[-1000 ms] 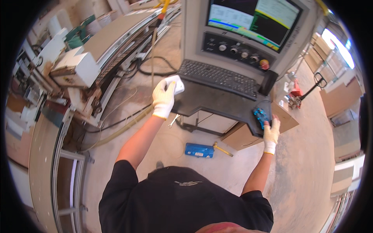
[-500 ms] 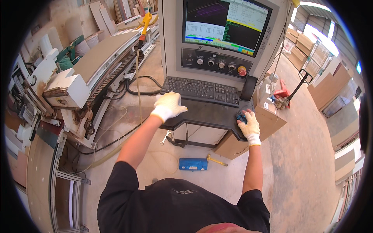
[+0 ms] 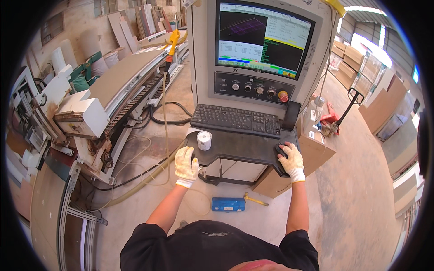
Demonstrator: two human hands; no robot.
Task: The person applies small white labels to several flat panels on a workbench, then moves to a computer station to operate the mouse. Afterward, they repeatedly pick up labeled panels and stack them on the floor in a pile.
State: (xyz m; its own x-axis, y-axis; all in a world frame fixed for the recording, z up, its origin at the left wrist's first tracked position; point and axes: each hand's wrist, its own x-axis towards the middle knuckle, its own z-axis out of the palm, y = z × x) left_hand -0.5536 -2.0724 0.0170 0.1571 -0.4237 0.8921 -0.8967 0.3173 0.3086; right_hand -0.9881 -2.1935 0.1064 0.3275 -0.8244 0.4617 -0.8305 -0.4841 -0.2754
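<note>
My right hand point(image 3: 291, 161), in a cream knit glove with bare fingertips, rests closed over a dark computer mouse point(image 3: 279, 148) at the right end of the black console shelf point(image 3: 233, 145). My left hand point(image 3: 186, 165), gloved alike, is at the shelf's left front corner. Its fingers are loosely bent, its thumb is apart, and it holds nothing that I can see. Just beyond it a small white roll point(image 3: 204, 140) stands upright on the shelf. A black keyboard point(image 3: 235, 119) lies behind the roll, below the lit monitor point(image 3: 262, 39).
A control panel with knobs and a red stop button point(image 3: 283, 95) sits under the monitor. On the floor are a blue toolbox point(image 3: 228, 204) and a yellow-handled hammer point(image 3: 257, 199). A long machine bed point(image 3: 131, 74) and hoses run along the left; a pallet truck point(image 3: 331, 118) stands right.
My left hand has drawn back from the keyboard's left end to the shelf corner. The white roll now shows on the shelf. My right hand stays on the mouse; the view has tilted up slightly.
</note>
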